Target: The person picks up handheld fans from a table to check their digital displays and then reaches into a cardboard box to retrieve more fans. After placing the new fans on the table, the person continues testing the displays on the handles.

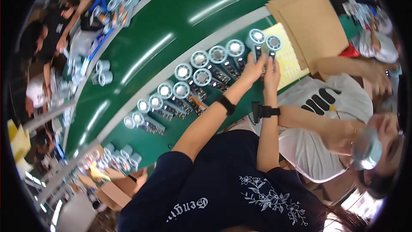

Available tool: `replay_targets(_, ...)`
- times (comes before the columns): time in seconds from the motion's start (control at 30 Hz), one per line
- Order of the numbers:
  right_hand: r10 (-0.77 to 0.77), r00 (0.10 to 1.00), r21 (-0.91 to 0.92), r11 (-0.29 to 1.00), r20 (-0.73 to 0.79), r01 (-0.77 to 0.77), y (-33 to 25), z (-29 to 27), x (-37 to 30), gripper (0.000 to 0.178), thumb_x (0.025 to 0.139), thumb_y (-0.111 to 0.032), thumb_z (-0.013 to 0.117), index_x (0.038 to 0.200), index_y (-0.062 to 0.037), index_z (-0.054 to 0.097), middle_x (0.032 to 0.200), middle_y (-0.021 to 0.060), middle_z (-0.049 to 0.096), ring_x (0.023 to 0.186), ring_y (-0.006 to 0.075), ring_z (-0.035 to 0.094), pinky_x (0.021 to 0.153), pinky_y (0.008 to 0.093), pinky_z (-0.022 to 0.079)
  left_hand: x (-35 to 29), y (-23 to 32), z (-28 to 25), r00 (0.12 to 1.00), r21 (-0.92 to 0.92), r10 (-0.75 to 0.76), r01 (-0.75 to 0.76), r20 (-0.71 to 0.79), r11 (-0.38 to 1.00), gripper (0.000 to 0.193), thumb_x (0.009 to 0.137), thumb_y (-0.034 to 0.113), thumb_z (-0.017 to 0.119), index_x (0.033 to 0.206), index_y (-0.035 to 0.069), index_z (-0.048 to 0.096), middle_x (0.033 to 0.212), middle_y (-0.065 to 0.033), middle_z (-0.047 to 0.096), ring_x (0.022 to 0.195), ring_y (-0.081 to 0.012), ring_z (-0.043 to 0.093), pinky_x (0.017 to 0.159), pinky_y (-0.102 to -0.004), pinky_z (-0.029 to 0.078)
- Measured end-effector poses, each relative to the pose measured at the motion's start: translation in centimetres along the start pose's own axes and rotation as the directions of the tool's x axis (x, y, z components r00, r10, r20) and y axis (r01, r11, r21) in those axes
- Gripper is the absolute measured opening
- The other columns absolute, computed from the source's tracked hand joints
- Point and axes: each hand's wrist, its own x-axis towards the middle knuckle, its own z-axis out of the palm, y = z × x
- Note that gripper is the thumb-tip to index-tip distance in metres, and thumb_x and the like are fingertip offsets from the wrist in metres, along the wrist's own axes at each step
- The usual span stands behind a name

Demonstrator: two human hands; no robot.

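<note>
Left grip (pixel 255 66) and right grip (pixel 271 72) each closed around a pale-blue, ring-headed unit (pixel 257 38) with exposed dark circuitry (pixel 258 52)

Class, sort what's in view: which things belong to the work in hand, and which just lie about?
Belongs to the work:
left hand, holding a round-headed unit
right hand, holding another unit
similar units lined up

Seemingly lying about:
flat brown cardboard
cardboard box

A pale-blue handheld fan (pixel 256 37) and a matching second fan (pixel 273 43), dark handle innards exposed, are held side by side, round heads outward.
</note>
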Motion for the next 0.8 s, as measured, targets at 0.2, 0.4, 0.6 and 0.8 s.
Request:
replay_targets(0.2,-0.282,0.869,-0.599,0.636,0.407,0.487,3.1,-3.2,5.5,0.031,0.092,-0.024,0.053,0.093,0.0054,0.061,0.075,0.0187,0.058,0.064,0.0285,0.052,0.064,0.0394,0.042,-5.2,1.6,-1.1,0.993,0.248,0.079,-0.1,0.092,0.964,0.068,0.091,0.048,0.047,0.129,-0.008,0.036,0.128,-0.0217,0.048,0.118,-0.0322,0.048,0.103,-0.0357,0.033)
replay_targets(0.4,-0.776,0.614,-0.61,0.418,0.145,0.673,-3.0,2.9,-5.8,0.03,0.092,-0.019,0.051,0.109,0.0046,0.056,0.087,0.0098,0.061,0.072,0.0188,0.055,0.07,0.031,0.046,-22.9,3.1,-14.8,0.979,-0.112,0.187,-0.177,0.08,0.978,0.033,0.098,0.022,0.042,0.121,0.001,0.05,0.11,-0.01,0.059,0.1,-0.017,0.06,0.088,-0.0303,0.045)
replay_targets(0.6,0.123,0.273,-0.195,0.946,0.954,0.259,-4.8,14.1,-31.1,0.032,0.095,-0.022,0.039,0.109,0.0002,0.057,0.093,0.0064,0.061,0.077,0.0121,0.057,0.07,0.0243,0.046,-43.8,-6.5,-33.1,0.311,0.402,0.376,0.021,-0.873,0.915,0.022,0.091,0.008,0.05,0.112,0.003,0.053,0.095,-0.0082,0.061,0.091,-0.0176,0.06,0.083,-0.0291,0.046)
replay_targets(0.8,0.751,-0.412,-0.546,0.659,0.516,0.517,10.5,18.6,-53.5,0.038,0.094,-0.03,0.051,0.12,-0.0035,0.048,0.11,0.0104,0.057,0.098,0.0208,0.058,0.085,0.0309,0.047,-58.1,-16.7,-43.2,0.173,0.492,0.585,0.748,-0.792,0.445,0.037,0.085,0.014,0.059,0.119,0.004,0.05,0.102,-0.0138,0.059,0.094,-0.0242,0.059,0.081,-0.0344,0.047)
